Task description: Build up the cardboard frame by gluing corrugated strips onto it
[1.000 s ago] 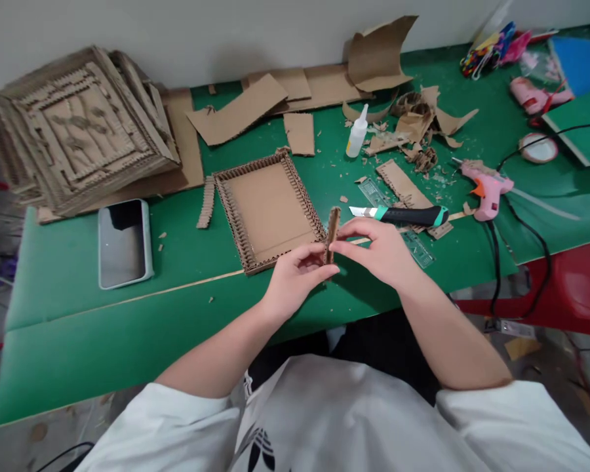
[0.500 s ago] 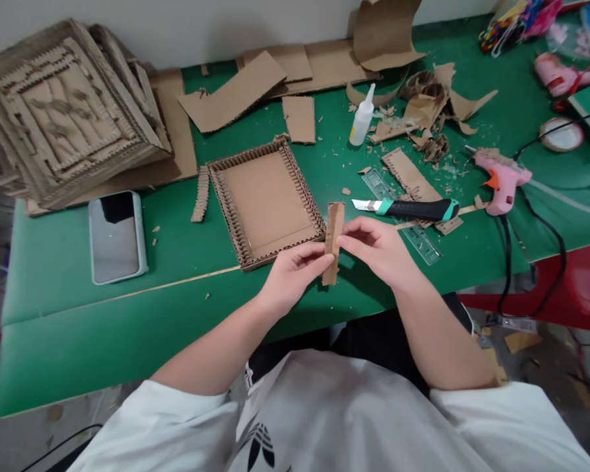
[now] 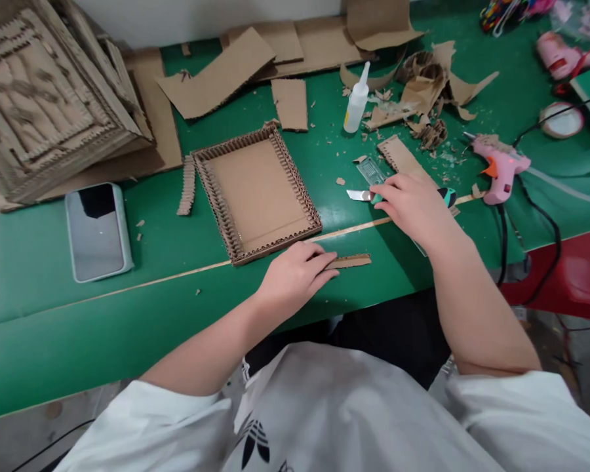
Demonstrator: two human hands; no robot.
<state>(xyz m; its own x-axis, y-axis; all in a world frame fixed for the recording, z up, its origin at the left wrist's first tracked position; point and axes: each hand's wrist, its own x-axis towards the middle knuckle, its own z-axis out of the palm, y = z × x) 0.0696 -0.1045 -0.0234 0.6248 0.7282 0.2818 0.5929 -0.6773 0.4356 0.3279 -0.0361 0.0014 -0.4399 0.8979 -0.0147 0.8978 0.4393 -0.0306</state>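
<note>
Brown on green, with touches of pink

The broad, smooth green tabletop [image 3: 128, 334] is crossed by a pale tan line [image 3: 196, 269]. The shallow rectangular brown cardboard tray [image 3: 275, 242] has walls in ribbed zigzags; the slim brown cardboard strip [image 3: 353, 261] matches its tone. The slender metal-bladed utility knife [image 3: 358, 195] pairs silver with turquoise-green and black. The pistol-shaped pink plastic glue gun [image 3: 507, 169] has an orange trigger [image 3: 491, 166].

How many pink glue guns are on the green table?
2: the nearer glue gun lies right of the utility knife; the farther glue gun lies near the picture's upper right corner. Others could be hidden.
</note>
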